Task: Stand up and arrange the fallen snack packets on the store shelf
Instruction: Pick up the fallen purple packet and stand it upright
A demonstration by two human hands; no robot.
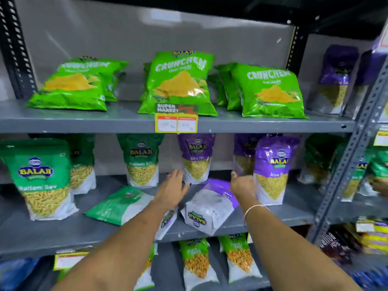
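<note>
On the middle shelf [63,229] a purple Aloo Sev packet [212,203] lies fallen on its back, logo end toward me. A green Ratlami Sev packet [118,205] lies flat to its left, and another packet [167,223] pokes out from under my left forearm. My left hand [174,186] reaches over the shelf with fingers spread, holding nothing, just in front of an upright purple packet [196,158]. My right hand [243,184] hovers above the fallen purple packet's far end, fingers apart, beside a standing purple packet [274,169].
Upright green Ratlami Sev packets [42,177] stand at the left of the middle shelf. Green Crunchem bags [178,82] fill the upper shelf, with a price tag [176,122] on its edge. More packets [196,263] stand on the shelf below. A slotted steel upright [344,173] bounds the right.
</note>
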